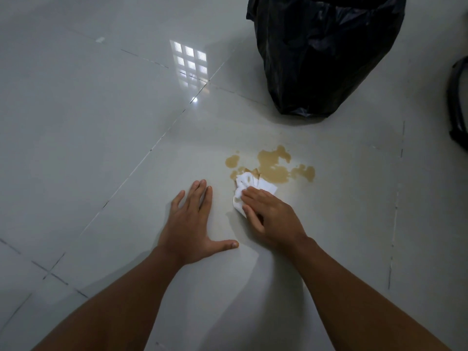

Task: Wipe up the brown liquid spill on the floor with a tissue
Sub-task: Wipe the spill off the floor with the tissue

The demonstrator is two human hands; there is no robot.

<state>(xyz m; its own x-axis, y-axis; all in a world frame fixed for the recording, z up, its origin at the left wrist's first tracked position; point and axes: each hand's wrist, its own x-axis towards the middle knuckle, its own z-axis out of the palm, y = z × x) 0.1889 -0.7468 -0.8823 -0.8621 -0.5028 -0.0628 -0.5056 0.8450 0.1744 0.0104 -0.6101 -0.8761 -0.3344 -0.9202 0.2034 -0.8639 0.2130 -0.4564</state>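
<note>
A brown liquid spill (pixel 273 165) lies in several joined blotches on the pale tiled floor (pixel 101 122). A crumpled white tissue (pixel 244 184) sits at the spill's near-left edge, its far tip touching the liquid. My right hand (pixel 271 216) lies on top of the tissue, thumb and fingers curled round its near part. My left hand (pixel 192 224) rests flat on the floor to the left of the tissue, fingers straight and spread, holding nothing.
A black bin bag (pixel 321 54) stands on the floor behind the spill at the upper right. A dark object (pixel 458 102) shows at the right edge. A window reflection (pixel 190 64) shines on the tiles at the upper centre.
</note>
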